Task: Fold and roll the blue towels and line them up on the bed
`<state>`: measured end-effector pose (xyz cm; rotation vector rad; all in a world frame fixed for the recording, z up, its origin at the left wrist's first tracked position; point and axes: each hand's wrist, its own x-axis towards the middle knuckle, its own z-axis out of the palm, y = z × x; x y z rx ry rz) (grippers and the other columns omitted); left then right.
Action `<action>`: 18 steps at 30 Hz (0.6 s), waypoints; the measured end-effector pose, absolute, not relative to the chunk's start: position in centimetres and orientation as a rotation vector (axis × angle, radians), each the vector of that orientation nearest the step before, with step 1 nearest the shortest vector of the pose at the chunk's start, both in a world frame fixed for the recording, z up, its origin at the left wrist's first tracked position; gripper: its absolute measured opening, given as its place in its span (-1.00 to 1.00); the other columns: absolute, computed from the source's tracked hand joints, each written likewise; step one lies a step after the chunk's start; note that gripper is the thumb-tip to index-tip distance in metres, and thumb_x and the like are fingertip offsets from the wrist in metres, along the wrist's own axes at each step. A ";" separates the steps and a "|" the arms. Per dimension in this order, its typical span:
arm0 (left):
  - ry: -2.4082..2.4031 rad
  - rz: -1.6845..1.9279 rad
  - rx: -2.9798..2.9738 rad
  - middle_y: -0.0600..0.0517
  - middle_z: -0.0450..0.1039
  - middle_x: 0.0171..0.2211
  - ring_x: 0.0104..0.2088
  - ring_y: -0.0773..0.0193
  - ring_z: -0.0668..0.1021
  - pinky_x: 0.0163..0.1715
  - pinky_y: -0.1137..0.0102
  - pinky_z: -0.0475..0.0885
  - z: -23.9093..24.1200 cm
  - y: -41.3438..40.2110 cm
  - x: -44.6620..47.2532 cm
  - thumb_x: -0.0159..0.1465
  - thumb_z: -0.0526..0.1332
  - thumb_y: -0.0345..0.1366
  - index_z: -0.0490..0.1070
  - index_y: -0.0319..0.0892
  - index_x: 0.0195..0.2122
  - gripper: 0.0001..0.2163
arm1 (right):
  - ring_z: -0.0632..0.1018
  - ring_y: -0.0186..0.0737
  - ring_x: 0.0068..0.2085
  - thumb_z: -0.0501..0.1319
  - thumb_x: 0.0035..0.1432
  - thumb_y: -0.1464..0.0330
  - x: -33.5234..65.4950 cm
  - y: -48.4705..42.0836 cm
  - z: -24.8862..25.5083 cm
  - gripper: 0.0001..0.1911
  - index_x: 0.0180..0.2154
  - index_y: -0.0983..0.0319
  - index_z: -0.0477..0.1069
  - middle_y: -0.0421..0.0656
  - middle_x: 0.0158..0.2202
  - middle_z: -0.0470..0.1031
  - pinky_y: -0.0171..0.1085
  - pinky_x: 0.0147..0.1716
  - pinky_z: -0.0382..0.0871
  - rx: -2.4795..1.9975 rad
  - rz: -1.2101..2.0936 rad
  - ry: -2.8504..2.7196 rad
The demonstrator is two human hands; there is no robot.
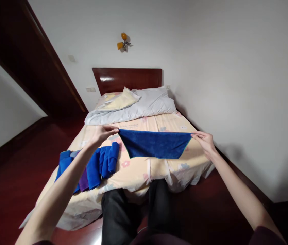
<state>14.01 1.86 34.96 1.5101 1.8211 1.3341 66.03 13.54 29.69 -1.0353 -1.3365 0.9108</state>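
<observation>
A dark blue towel (155,144) is stretched out in the air above the foot of the bed (138,170). My left hand (104,132) pinches its left top corner. My right hand (205,140) pinches its right top corner. The cloth sags between them, its lower edge just over the patterned sheet. On the bed to the left lies a row of folded blue towels (103,163), with a purple one (83,181) among them.
A crumpled grey duvet (136,108) and a pale yellow cloth (119,101) lie by the dark wooden headboard (127,79). The white wall runs close along the bed's right side. Dark red floor lies to the left. My legs in dark trousers (131,211) stand at the bed's foot.
</observation>
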 end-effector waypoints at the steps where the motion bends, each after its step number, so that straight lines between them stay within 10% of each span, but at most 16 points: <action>1: 1.807 1.308 1.506 -0.11 0.66 -0.29 -0.28 0.10 0.62 -0.30 0.30 0.55 34.7 1.1 13.7 0.00 0.50 -0.02 0.69 -0.13 -0.35 -0.69 | 0.71 0.01 -0.13 0.63 -0.25 0.03 66.2 13.2 29.7 -0.40 -0.23 0.30 0.69 0.07 -0.19 0.71 -0.04 0.01 0.60 -1.044 0.921 -1.356; 18: 1.872 1.096 1.381 -0.08 0.63 -0.44 -0.39 0.15 0.57 -0.44 0.38 0.45 29.9 6.3 10.5 -0.18 0.52 0.08 0.68 -0.20 -0.38 -0.53 | 0.57 -0.26 -0.41 0.63 -0.40 0.29 59.5 23.4 26.8 -0.56 -0.38 0.33 0.67 0.00 -0.37 0.69 -0.32 -0.45 0.35 -1.225 1.159 -1.336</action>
